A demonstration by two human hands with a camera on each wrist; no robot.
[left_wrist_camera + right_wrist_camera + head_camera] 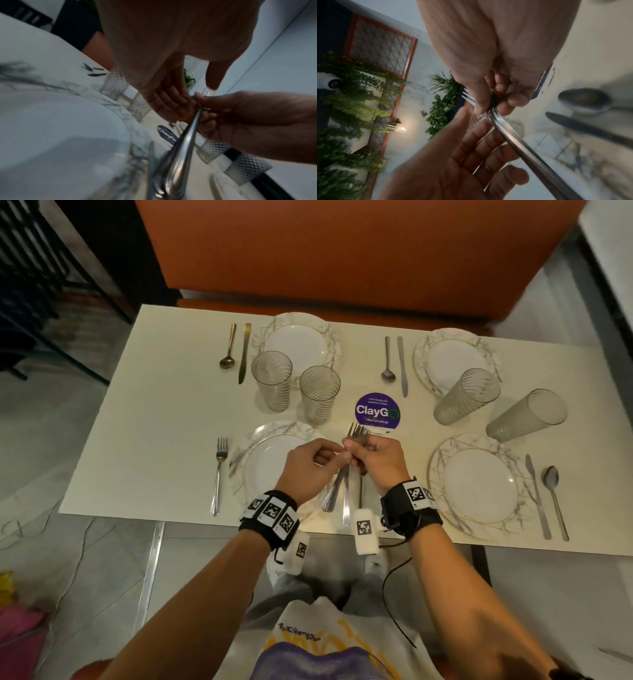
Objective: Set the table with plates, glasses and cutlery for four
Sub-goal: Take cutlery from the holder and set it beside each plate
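Observation:
My right hand point(354, 450) grips a bundle of silver forks point(330, 498) over the table's near middle, tines pointing away. My left hand point(334, 451) meets it from the left, thumb and fingers pinching the forks point(522, 146) at the neck. One fork point(219, 474) lies left of the near left plate point(260, 470). The near right plate point(479, 484) has a knife point(537, 494) and spoon point(555, 498) on its right. The two far plates point(298, 344) each have a spoon and knife on their left. Several ribbed glasses point(272, 381) stand between the plates.
A purple ClayGo sticker point(376, 410) marks the table's middle, just beyond the fork tines. An orange bench point(342, 251) runs behind the far edge. The white table point(154, 422) is bare on its left third. I stand at the near edge.

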